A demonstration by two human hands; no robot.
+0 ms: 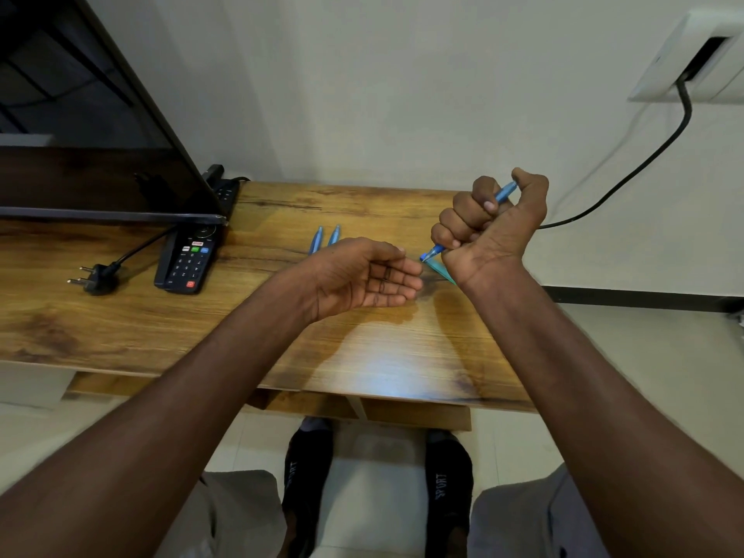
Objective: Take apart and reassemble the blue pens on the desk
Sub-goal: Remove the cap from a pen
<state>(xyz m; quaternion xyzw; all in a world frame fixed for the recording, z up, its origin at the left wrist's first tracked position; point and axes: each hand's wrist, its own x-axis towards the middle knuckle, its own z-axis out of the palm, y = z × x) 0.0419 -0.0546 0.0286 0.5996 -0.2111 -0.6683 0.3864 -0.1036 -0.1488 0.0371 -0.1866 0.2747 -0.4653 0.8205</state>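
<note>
My right hand (489, 225) is raised above the wooden desk (249, 308) in a fist, gripping a blue pen (505, 193) whose top sticks out by the thumb and whose tip (430, 253) points down-left. My left hand (362, 275) hovers palm up with fingers straight, just left of that tip, holding nothing I can see. Two more blue pens (324, 239) lie side by side on the desk behind my left hand. A teal piece (441, 271) shows on the desk under my right wrist, partly hidden.
A black remote (189, 257) and a loose power plug (96, 277) lie at the left. A monitor (92, 126) stands at the back left. A black cable (628, 175) runs along the wall at right. The desk's front edge is near my knees.
</note>
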